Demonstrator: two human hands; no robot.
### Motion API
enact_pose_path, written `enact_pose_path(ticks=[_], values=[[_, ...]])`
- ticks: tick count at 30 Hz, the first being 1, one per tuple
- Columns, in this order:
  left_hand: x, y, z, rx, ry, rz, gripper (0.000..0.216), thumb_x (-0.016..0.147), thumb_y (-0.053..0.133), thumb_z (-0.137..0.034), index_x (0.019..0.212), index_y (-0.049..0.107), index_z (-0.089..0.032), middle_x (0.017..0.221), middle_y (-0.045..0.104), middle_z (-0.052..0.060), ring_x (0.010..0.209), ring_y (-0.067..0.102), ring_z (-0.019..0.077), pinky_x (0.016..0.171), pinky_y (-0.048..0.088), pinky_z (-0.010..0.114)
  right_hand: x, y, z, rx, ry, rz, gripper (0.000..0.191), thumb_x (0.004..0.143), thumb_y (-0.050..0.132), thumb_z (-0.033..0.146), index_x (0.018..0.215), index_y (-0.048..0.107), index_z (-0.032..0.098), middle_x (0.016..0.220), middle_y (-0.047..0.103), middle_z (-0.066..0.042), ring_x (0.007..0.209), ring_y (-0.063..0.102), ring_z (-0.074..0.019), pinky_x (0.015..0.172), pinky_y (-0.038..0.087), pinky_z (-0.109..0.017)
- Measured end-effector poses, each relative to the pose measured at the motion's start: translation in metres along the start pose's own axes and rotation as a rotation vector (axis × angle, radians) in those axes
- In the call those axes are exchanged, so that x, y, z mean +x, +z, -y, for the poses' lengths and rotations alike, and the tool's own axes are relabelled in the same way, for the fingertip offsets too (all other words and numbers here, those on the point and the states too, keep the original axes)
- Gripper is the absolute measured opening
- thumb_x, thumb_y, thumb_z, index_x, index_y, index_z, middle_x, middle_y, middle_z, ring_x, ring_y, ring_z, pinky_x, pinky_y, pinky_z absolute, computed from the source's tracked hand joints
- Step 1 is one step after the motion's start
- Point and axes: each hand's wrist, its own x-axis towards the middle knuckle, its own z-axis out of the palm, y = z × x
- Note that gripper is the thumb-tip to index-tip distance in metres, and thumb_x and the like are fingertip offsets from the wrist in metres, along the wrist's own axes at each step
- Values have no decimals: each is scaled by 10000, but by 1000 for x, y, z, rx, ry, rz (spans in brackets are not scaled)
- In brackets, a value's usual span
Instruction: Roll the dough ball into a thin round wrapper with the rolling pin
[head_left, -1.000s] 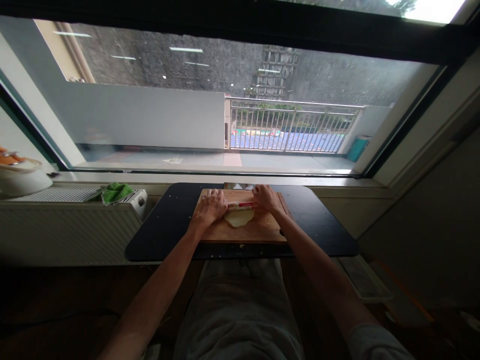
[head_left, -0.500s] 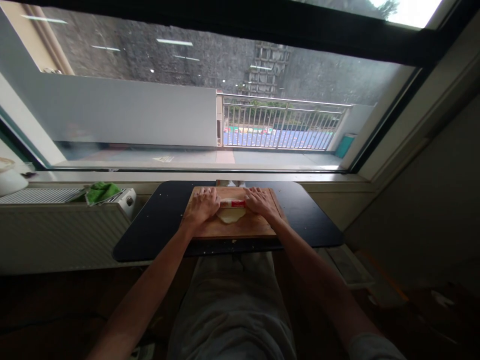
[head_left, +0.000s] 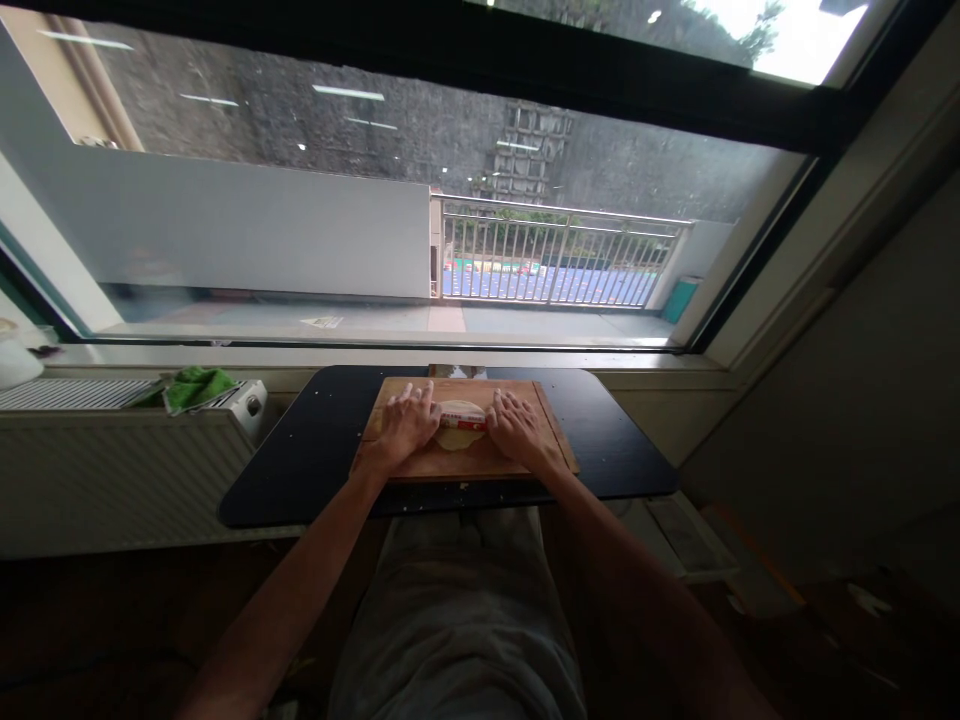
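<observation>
On a wooden cutting board point(head_left: 420, 468), a flattened round of pale dough point(head_left: 459, 440) lies beneath a rolling pin point(head_left: 463, 421). The pin's middle carries a red and white printed wrapping. My left hand point(head_left: 409, 422) bears on its left end, fingers pointing forward over it. At the other end my right hand point(head_left: 514, 425) lies over the pin the same way. Both palms and fingers hide the pin's ends. Dough shows in front of and behind the pin.
The board rests on a dark table point(head_left: 300, 450) with scattered crumbs, set against a window sill point(head_left: 360, 357). At left stands a white radiator point(head_left: 135, 470) with a green cloth point(head_left: 196, 388) on top. Behind the board sits a small partly hidden item point(head_left: 457, 371).
Both hands have drawn the rolling pin back toward me over the dough. Dough now shows beyond the pin too. My fingers look more stretched out, and the view has shifted slightly.
</observation>
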Motion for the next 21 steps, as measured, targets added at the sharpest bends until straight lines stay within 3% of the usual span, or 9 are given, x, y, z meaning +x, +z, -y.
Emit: enact_pose_path(ticks=[7, 16, 21], values=[[0, 6, 0, 13, 4, -23, 580, 1080, 371, -347, 1553, 575, -80, 1438, 697, 211, 1429, 581, 341, 1156, 446, 450, -9, 8, 7, 73, 11, -67, 578, 1140, 262, 312, 1631, 469, 88, 1657, 500, -192, 1580, 417, -284, 1304, 296, -503], [7, 5, -5, -13, -26, -30, 496, 1071, 392, -353, 1398, 686, -124, 1321, 750, 200, 1295, 653, 353, 1095, 474, 467, 41, -3, -16, -1, -84, 71, 547, 1117, 326, 274, 1624, 490, 154, 1721, 417, -143, 1608, 347, -323, 1306, 267, -549], [11, 8, -5, -30, -29, -66, 500, 1065, 389, -357, 1412, 680, -145, 1387, 717, 187, 1309, 638, 347, 1116, 457, 463, 68, -6, -17, 42, 15, 163, 594, 1134, 265, 352, 1703, 373, 219, 1753, 373, -95, 1613, 343, -300, 1295, 296, -516]])
